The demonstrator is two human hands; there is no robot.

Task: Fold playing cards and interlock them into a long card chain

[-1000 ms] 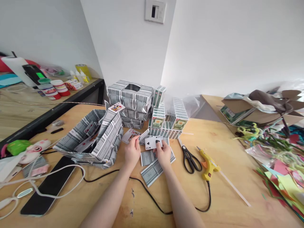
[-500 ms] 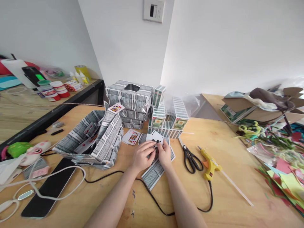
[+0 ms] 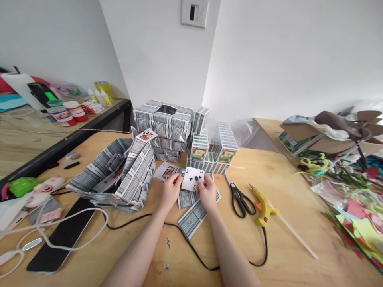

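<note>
Raised again, both hands' fingers pinch fanned club cards (image 3: pixel 194 179) (faces up, long axes tilting away).

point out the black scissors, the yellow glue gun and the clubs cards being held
black-handled scissors (image 3: pixel 239 199): head view, on the handle loops
yellow plastic glue gun (image 3: pixel 263 205): head view, on its body
white clubs playing cards (image 3: pixel 194 178): head view, on the front card's face

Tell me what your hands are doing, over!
Left hand and right hand pinching club cards. Face-down cards underneath. Scissors off right, apart.
</note>
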